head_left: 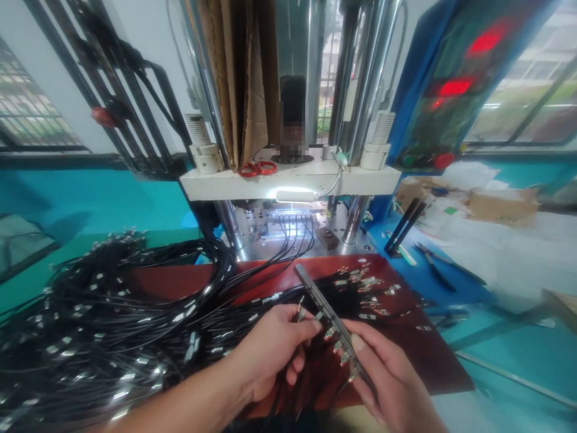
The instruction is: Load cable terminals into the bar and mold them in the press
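My right hand [392, 367] grips the lower end of a long, narrow dark metal strip [321, 299], thumb along its edge. Several small metal connectors [337, 347] sit in a row along the strip, and thin black cables trail down from them. Beside the strip's middle, my left hand [279, 340] is closed in a pinch on a cable's connector end [301, 310], fingertips close to the strip. A bundle of black cables [342, 288] with bare metal ends lies just beyond both hands on the dark red board [433, 361].
A press with a white plate [252, 183] stands ahead; cables run into its lit fixture [291, 222]. Red-handled scissors [258, 169] rest on that plate. A large cable heap [103, 325] fills the left. Pliers [435, 267] lie at right, below a control box [451, 90].
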`<state>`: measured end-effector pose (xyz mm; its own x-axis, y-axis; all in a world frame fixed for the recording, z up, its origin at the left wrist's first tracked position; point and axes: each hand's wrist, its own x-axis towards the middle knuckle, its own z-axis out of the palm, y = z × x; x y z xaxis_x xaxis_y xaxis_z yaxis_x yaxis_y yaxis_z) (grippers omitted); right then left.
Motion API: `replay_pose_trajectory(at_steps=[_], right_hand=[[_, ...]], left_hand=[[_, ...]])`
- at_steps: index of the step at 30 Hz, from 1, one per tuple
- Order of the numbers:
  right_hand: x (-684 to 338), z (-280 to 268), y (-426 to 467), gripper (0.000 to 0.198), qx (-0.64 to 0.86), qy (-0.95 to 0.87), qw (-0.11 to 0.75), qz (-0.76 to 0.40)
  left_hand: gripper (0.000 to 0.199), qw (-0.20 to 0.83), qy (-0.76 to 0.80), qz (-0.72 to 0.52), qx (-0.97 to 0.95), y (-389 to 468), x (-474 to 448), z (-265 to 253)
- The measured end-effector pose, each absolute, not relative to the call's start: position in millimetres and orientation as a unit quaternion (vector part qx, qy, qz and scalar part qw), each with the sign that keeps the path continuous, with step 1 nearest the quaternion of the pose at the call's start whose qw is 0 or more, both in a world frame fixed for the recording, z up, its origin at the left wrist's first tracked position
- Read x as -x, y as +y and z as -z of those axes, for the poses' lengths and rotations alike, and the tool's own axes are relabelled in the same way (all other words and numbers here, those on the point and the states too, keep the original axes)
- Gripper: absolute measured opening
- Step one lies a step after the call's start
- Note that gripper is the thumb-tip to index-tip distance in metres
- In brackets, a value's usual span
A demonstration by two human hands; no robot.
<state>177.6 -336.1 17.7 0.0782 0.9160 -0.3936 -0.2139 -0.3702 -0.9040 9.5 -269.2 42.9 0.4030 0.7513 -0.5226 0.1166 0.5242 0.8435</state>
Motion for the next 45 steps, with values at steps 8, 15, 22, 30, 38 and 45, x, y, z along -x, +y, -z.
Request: replay_pose_trajectory(at_steps=[8, 15, 22, 30, 38, 45], right_hand=[[-177, -14, -336, 0.051, 0.562, -0.310, 0.473, -0.604], [-176, -11, -337, 0.052, 0.568, -0.315, 0.474, -0.595], [-175, -8, -337, 0.053, 0.545, -0.342, 0.483, -0.593], [-178, -17, -336, 0.050, 0.584, -0.323, 0.487, -0.564], [-174, -18, -336, 0.050, 0.587, -0.295, 0.493, -0.571], [-178, -19, -336, 0.051, 0.585, -0.337, 0.481, -0.559]], left_hand=[[0.021, 0.733, 0.491, -0.215, -0.418, -268, -11, -46], [0.021, 0.730, 0.488, -0.219, -0.426, -266, -10, -48], [0.016, 0.735, 0.479, -0.209, -0.431, -267, -11, -49], [0.031, 0.583, 0.489, -0.331, -0.558, -258, 15, -82], [0.022, 0.806, 0.404, -0.284, -0.328, -265, 39, -84], [0.024, 0.779, 0.425, -0.294, -0.354, -267, 28, -72]])
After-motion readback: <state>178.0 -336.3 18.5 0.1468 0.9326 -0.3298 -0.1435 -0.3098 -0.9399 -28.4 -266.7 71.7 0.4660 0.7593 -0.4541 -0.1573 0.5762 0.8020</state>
